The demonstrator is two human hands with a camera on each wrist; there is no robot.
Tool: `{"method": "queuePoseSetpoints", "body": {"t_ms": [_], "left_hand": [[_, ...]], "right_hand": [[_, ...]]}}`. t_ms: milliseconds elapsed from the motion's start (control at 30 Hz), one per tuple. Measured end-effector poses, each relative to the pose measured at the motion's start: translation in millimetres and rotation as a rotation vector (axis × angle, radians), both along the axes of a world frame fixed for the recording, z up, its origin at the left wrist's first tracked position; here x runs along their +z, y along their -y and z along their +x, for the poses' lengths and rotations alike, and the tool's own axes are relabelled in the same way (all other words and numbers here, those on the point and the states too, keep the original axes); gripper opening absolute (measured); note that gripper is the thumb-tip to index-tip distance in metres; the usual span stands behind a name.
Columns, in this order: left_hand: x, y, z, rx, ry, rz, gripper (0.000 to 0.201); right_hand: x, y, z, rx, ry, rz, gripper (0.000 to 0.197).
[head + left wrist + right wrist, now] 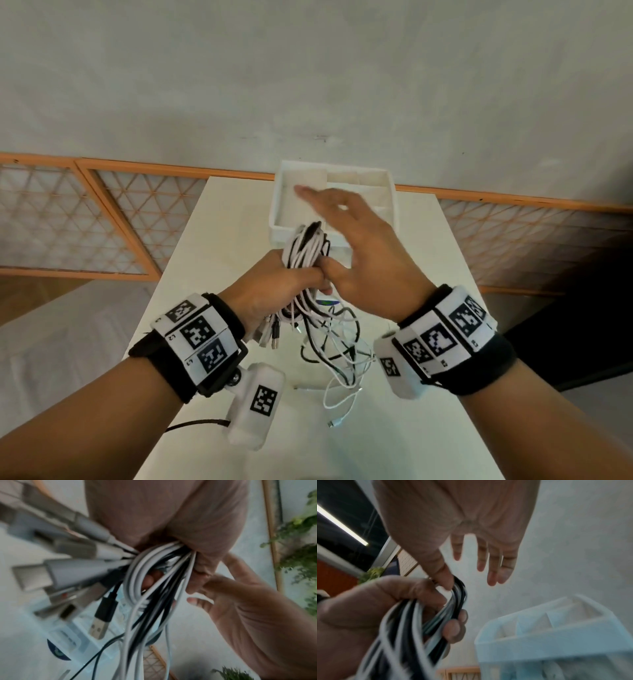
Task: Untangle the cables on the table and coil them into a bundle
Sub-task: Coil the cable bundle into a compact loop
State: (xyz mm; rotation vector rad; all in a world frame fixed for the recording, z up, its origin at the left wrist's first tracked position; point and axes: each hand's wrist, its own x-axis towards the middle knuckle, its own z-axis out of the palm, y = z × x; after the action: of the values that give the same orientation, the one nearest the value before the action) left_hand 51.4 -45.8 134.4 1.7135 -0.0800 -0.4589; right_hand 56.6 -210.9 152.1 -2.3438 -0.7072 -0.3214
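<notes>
Head view showed the left hand [274,284] raised above the middle of the white desk [212,240], its fingers curled round a bundle of cables [306,250]. The bundle was a mix of white and black strands looped into a tight oval coil that stood up out of the fist. Below the fist the cables were not coiled: loose ends [339,346] hung down and lay in a tangled heap on the desk toward its near edge, with one white plug lying apart from the heap. Several USB plugs [270,334] fanned out under the left wrist.

The right hand [356,246] was spread, fingers straight and apart, just beside the coil; its thumb [444,577] touched the top loop of the cables [457,596], and the other fingers held nothing.

A white divided tray [387,192] sat at the far edge of the desk, its middle hidden behind the right hand.

From the left wrist, the plugs [101,620] were close and mostly blurred; only a black one with a metal USB tip was sharp. How many cables made up the bundle [154,588] could not be counted. The right wrist view blurred the strands near the lens, and the tray [556,639] was cut off at the frame's lower edge.
</notes>
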Motion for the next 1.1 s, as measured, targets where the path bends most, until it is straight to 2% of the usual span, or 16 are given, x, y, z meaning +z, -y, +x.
{"method": "queuePoseSetpoints", "body": {"t_ms": [67, 167, 267, 333, 400, 433, 467, 500, 600, 633, 733, 800, 900, 1000, 1067, 1100], "left_hand": [[1.7, 3.5, -2.6, -0.035, 0.018, 0.037, 0.015], [6.0, 6.1, -4.6, -0.059, 0.044, 0.045, 0.013], [6.0, 6.5, -6.1, -0.03, 0.079, 0.059, 0.02], [4.3, 5.4, -5.3, -0.008, 0.11, 0.047, 0.023], [4.4, 2.0, -2.2, 0.071, 0.127, 0.003, 0.018], [5.7, -0.4, -0.8, 0.126, 0.121, -0.034, 0.015], [7.5, -1.9, 0.4, 0.167, 0.112, -0.068, 0.013], [8.4, -3.0, 2.5, 0.195, 0.111, -0.097, 0.011], [10.4, -2.6, 7.1, 0.271, 0.166, -0.146, 0.006], [10.5, -3.5, 8.8, 0.285, 0.195, -0.158, 0.004], [11.8, -11.2, 11.6, 0.236, 0.225, -0.248, 0.005], [11.7, -20.3, 11.0, 0.154, 0.149, -0.388, 0.007], [11.4, -29.2, 5.0, -0.018, 0.027, -0.523, 0.01], [7.6, -27.5, -2.1, -0.194, -0.018, -0.397, 0.014], [3.8, -18.0, -7.9, -0.242, 0.019, -0.13, 0.02], [1.8, -11.3, -9.9, -0.255, 0.029, 0.003, 0.021]], "right_hand": [[-2.1, -4.8, 4.1, 0.075, 0.022, 0.019, 0.066], [-4.2, -8.5, 3.6, 0.001, -0.004, 0.242, 0.049], [-5.6, -13.9, -1.9, -0.078, -0.061, 0.338, 0.047], [-8.2, -14.5, -1.6, -0.087, -0.216, 0.415, 0.057], [-16.5, -9.7, -1.2, -0.053, -0.514, 0.542, 0.081], [-22.6, -7.6, -1.8, -0.021, -0.65, 0.538, 0.091], [-28.5, -6.8, -4.1, 0.02, -0.726, 0.443, 0.095], [-35.3, -7.5, -7.3, 0.062, -0.752, 0.312, 0.09], [-47.9, -17.7, -19.9, 0.014, -0.681, 0.118, 0.031], [-52.0, -20.7, -20.9, -0.034, -0.639, 0.095, 0.021], [-65.2, -17.4, -19.2, -0.152, -0.685, 0.113, 0.026], [-70.9, -5.9, -15.7, -0.237, -0.754, 0.131, 0.027], [-80.4, 13.6, -4.0, -0.327, -0.691, 0.009, 0.034], [-77.4, 20.0, 4.3, -0.424, -0.581, -0.079, 0.041], [-68.7, 20.4, 6.6, -0.504, -0.53, -0.14, 0.048], [-61.9, 19.4, 7.5, -0.523, -0.513, -0.173, 0.041]]}}
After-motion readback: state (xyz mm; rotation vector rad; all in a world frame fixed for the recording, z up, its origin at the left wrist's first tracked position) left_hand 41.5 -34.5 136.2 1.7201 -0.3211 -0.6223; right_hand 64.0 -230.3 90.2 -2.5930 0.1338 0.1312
